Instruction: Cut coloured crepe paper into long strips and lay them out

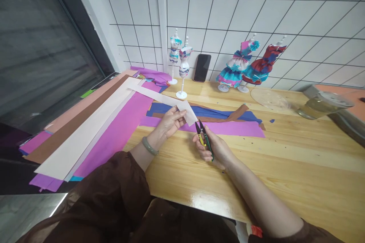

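Observation:
Between the thumb and fingers of my left hand (172, 120) is the end of a white paper strip (187, 112). The strip's end looks folded over, and its tail runs back to the left onto the paper pile. My right hand (213, 148) is wrapped round a pair of thread snips (203, 139) with yellow and green handles. Their dark blades are parted, with the tips close by the paper's lower right corner; whether they touch it I cannot tell. Beneath the hands lie a purple paper strip (242, 129), a blue strip (251, 115) and a brown strip (238, 112).
Long paper sheets (85, 129) are piled on the left. Two small dress forms (184, 69) and a phone (202, 67) stand at the back. Two dressed forms (232, 70) are farther right. A clear plastic cup (316, 107) lies near the right edge by a clear disc (269, 99).

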The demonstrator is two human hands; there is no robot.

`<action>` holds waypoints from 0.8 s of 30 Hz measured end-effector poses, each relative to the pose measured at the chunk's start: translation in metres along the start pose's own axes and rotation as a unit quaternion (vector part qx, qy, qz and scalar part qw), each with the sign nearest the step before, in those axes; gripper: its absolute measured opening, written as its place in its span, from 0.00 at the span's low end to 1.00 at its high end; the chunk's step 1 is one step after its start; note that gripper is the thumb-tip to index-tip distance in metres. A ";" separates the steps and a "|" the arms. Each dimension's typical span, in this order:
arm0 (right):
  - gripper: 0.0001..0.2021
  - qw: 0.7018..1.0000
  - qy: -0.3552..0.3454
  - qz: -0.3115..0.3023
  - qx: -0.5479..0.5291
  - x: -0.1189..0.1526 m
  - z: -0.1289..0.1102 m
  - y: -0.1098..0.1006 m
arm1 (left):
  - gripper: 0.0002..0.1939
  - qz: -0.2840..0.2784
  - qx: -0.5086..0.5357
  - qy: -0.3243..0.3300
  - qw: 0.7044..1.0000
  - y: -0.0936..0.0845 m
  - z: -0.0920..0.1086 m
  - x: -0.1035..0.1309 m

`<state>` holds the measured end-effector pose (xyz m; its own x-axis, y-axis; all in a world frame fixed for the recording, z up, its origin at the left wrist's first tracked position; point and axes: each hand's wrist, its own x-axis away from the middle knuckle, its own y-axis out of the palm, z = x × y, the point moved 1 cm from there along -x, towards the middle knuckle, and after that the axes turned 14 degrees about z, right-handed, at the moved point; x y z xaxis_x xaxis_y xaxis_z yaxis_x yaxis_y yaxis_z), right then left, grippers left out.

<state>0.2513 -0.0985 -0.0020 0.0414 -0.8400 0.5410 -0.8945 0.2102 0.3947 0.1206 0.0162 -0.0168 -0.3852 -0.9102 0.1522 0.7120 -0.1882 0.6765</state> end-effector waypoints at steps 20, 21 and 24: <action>0.21 0.999 0.011 -0.014 -0.052 -0.005 -0.002 -0.008 | 0.15 -0.027 -0.049 -0.057 0.997 0.000 -0.005 0.003; 0.21 0.999 0.011 -0.014 -0.047 -0.005 -0.002 -0.007 | 0.15 -0.032 -0.041 -0.063 0.997 0.000 -0.004 0.004; 0.22 0.999 0.013 -0.017 -0.034 -0.005 -0.002 -0.006 | 0.13 -0.044 -0.020 -0.075 0.996 -0.001 -0.004 0.004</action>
<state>0.2573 -0.0952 -0.0057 0.0828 -0.8340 0.5455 -0.8601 0.2166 0.4618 0.1204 0.0114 -0.0195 -0.5286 -0.8246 0.2018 0.6935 -0.2823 0.6628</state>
